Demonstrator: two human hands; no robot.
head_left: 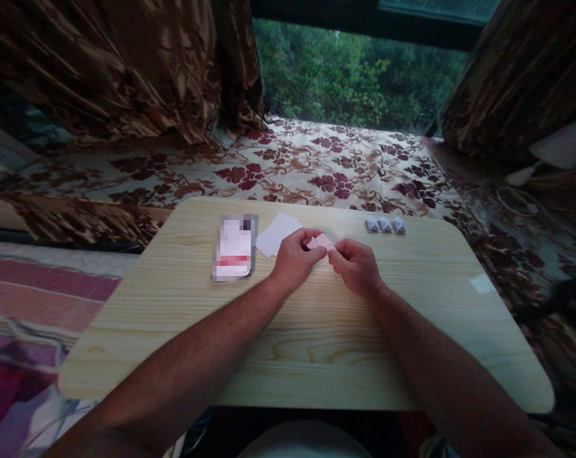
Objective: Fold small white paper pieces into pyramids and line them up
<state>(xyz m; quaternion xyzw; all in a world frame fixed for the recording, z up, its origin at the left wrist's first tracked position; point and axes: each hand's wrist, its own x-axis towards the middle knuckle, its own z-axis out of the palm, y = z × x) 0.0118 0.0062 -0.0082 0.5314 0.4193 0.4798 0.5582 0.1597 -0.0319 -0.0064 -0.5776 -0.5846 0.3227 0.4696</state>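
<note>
Between my two hands is a small piece of folded paper (323, 242), pale pinkish white. My left hand (298, 256) pinches its left side with thumb and fingers. At the paper's right lower edge, my right hand (357, 262) grips it with thumb and forefinger. The fingers hide part of the folds. Just behind my left hand lie loose sheets of white paper (278, 233), slightly fanned. Farther right, toward the back edge, three small folded paper shapes (386, 224) with raised points stand in a row.
A blurred-out phone-like object (234, 248) lies left of the sheets on the light wooden table (316, 362). A whitish patch (481, 284) is near the table's right edge. Beyond stand a flowered window-seat cover (316, 159) and brown curtains (149, 70).
</note>
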